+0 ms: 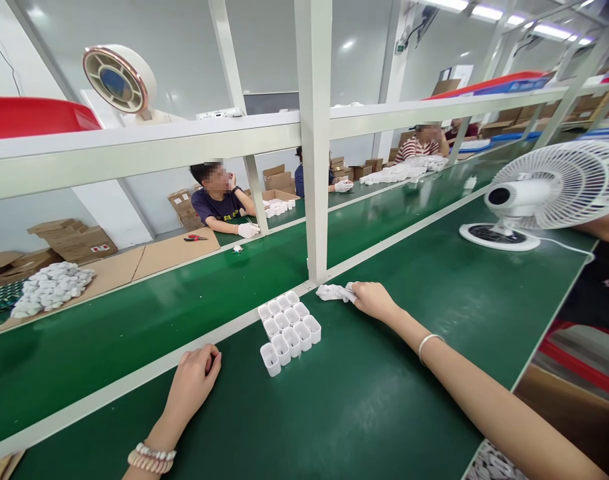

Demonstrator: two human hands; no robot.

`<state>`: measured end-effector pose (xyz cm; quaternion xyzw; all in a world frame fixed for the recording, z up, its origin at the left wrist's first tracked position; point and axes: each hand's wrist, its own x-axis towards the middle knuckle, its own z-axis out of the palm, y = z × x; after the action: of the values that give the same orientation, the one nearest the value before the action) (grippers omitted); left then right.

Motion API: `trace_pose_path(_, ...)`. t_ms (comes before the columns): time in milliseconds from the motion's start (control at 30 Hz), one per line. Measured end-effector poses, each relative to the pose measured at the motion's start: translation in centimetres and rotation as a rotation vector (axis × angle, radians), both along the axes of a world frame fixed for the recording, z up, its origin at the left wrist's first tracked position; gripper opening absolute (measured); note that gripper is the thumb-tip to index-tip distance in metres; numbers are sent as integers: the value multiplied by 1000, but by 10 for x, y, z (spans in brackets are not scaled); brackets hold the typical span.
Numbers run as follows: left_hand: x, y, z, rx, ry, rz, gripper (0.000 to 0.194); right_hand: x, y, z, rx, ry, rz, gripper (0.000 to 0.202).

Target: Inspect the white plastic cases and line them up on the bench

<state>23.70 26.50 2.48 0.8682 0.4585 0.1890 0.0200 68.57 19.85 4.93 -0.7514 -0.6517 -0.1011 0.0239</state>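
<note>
Several small white open-topped plastic cases [291,327] stand grouped in rows on the green table [354,400]. To their right, my right hand [374,300] grips one end of a crumpled white cloth or glove [335,292], which lies by the foot of the white post. My left hand [197,377] rests on the table left of the cases, near the pale rail; its fingers are curled in, and whatever they might hold is hidden.
A white post [314,147] rises from the pale rail [244,325] behind the cases. A white fan [521,200] stands at the right. Across the green belt [134,313], a person [221,200] sits with a gloved hand on the edge.
</note>
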Motion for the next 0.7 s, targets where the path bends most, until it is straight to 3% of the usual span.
trace_pose_path(700, 1, -1, 3, 2, 0, -1, 32, 4, -2, 3, 14, -20, -28, 15)
